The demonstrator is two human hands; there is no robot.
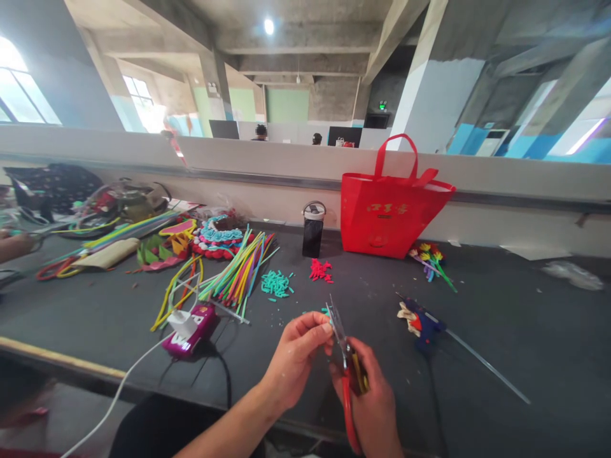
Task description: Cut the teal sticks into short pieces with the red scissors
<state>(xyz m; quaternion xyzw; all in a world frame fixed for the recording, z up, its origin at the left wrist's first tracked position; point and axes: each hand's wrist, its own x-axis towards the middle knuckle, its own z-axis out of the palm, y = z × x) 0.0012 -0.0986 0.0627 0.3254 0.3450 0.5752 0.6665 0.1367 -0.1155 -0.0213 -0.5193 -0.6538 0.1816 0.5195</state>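
Observation:
My left hand [305, 350] is closed in a pinch, thumb against forefinger, on a small teal piece [326, 311] that mostly hides behind the fingertips. Close beside it on the right, my right hand [370, 394] grips a pair of scissors [340, 334] with red handles. The blades point away from me and their edges pass right by the left fingertips. Beyond the hands lie a pile of short teal pieces [277, 284] and a smaller pile of red pieces [321, 270]. A bundle of long coloured sticks [243, 270] rests left of the teal pile.
At right lies a dark blue glue gun [424, 324] with a clear stick in it. A red bag [391, 213] and a black bottle [313, 232] stand at the back. A purple power strip [193, 331] with cables sits left. Another person's hand [16, 245] shows far left.

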